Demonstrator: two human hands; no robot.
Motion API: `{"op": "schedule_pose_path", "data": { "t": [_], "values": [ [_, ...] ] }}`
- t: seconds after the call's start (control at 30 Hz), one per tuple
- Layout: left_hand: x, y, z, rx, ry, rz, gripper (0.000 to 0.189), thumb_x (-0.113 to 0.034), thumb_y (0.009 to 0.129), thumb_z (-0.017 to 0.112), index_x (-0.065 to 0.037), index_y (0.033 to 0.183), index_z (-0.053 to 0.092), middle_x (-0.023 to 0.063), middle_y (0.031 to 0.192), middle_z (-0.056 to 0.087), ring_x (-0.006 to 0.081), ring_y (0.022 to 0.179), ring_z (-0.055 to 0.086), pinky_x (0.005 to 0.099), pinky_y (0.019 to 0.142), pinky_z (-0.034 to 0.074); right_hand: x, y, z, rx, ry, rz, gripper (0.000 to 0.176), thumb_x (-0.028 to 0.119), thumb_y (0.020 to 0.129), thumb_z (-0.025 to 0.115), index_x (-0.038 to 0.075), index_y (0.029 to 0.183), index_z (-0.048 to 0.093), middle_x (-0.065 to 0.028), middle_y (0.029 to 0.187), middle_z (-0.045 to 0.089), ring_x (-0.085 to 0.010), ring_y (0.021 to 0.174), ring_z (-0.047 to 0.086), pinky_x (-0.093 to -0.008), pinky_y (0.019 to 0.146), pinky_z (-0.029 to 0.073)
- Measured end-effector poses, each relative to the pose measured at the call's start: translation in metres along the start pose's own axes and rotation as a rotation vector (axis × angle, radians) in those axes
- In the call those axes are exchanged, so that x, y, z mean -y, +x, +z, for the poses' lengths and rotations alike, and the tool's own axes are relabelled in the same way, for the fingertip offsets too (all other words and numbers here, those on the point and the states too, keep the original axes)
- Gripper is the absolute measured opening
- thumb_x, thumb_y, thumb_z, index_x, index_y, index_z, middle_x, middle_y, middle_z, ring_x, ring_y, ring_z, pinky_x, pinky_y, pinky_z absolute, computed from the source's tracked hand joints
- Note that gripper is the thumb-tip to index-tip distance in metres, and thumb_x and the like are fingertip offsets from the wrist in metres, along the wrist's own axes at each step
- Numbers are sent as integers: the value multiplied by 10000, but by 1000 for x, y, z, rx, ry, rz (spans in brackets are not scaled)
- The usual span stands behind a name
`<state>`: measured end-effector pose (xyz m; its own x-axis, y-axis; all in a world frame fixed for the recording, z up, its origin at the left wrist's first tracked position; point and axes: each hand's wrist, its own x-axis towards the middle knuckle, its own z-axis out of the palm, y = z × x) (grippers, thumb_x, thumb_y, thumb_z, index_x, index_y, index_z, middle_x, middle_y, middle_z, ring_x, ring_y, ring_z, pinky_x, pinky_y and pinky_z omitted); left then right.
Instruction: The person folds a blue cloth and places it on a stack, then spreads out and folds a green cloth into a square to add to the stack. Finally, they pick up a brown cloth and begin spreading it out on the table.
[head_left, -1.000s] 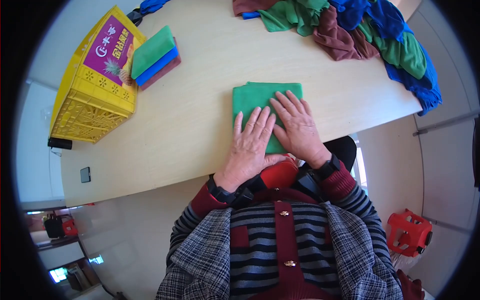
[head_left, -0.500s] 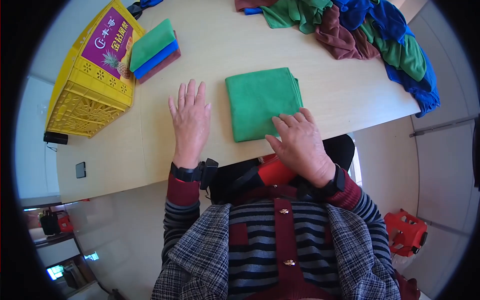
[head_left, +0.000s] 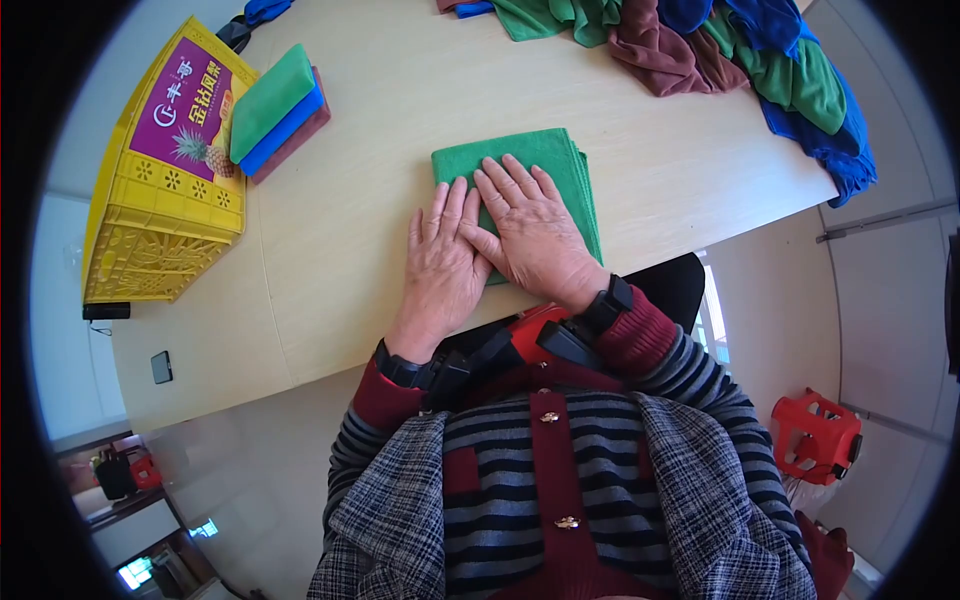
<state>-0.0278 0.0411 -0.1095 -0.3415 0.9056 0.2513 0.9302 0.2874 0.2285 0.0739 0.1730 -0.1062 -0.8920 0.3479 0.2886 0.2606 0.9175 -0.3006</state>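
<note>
A green cloth (head_left: 555, 160), folded into a flat square, lies on the table in front of me. My right hand (head_left: 535, 230) rests flat on its middle with the fingers stretched out. Beside it, my left hand (head_left: 440, 265) lies flat over the cloth's left part, fingers extended. The two hands touch near the right thumb. Both palms face down, and they hide much of the cloth's near half. Layered edges show along the cloth's right side.
A yellow crate (head_left: 165, 215) stands at the left, with a stack of folded green, blue and brown cloths (head_left: 275, 110) against it. Loose cloths (head_left: 680, 50) are heaped at the back right. A red stool (head_left: 815, 435) is on the floor at right.
My left hand has moved right from the bare table onto the green cloth. My right hand has slid up and left from the cloth's near right corner to its middle.
</note>
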Motion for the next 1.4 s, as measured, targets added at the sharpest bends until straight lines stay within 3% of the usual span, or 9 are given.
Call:
{"op": "schedule_pose_path", "data": {
  "t": [0.47, 0.97, 1.1, 1.23, 1.4],
  "values": [
    [-3, -3, -10, 89, 51, -19, 688, -396, 1037, 519, -28, 1583, 320, 148, 1661, 292, 317, 1555, 230, 583, 1238, 167, -24, -15, -15, 3, -103, 87, 711, 504, 1025, 490, 26, 1544, 400, -156, 1620, 377, -324, 1524, 301, -503, 1245, 213],
    [3, 6, -43, 79, -28, -36, 687, -509, 1065, 428, -42, 1566, 369, 162, 1643, 328, 321, 1546, 251, 586, 1233, 164, -22, -16, -61, 46, -220, 207, 709, 478, 1013, 524, 13, 1535, 407, -175, 1611, 382, -396, 1513, 298, -555, 1225, 234],
    [5, 29, -23, -91, 7, 40, 730, -560, 1057, 402, -44, 1572, 361, 164, 1649, 314, 337, 1550, 235, 594, 1226, 167, -9, 1, -31, -46, -143, 71, 681, 462, 1008, 522, 19, 1518, 438, -173, 1596, 406, -391, 1510, 305, -553, 1225, 236],
    [5, 34, 1, 23, -10, 19, 777, -613, 1047, 366, -47, 1578, 351, 165, 1656, 299, 351, 1553, 217, 605, 1222, 167, -10, -1, -10, -46, -88, 66, 682, 419, 980, 529, 18, 1524, 434, -176, 1589, 414, -381, 1508, 314, -549, 1236, 215],
    [12, 35, 8, 25, -24, 41, 821, -650, 1019, 395, -37, 1564, 372, 175, 1645, 317, 354, 1543, 241, 620, 1214, 186, -22, -2, -7, -36, -28, 68, 670, 404, 971, 532, 29, 1520, 444, -175, 1592, 413, -371, 1510, 313, -534, 1242, 213]
  ]
}}
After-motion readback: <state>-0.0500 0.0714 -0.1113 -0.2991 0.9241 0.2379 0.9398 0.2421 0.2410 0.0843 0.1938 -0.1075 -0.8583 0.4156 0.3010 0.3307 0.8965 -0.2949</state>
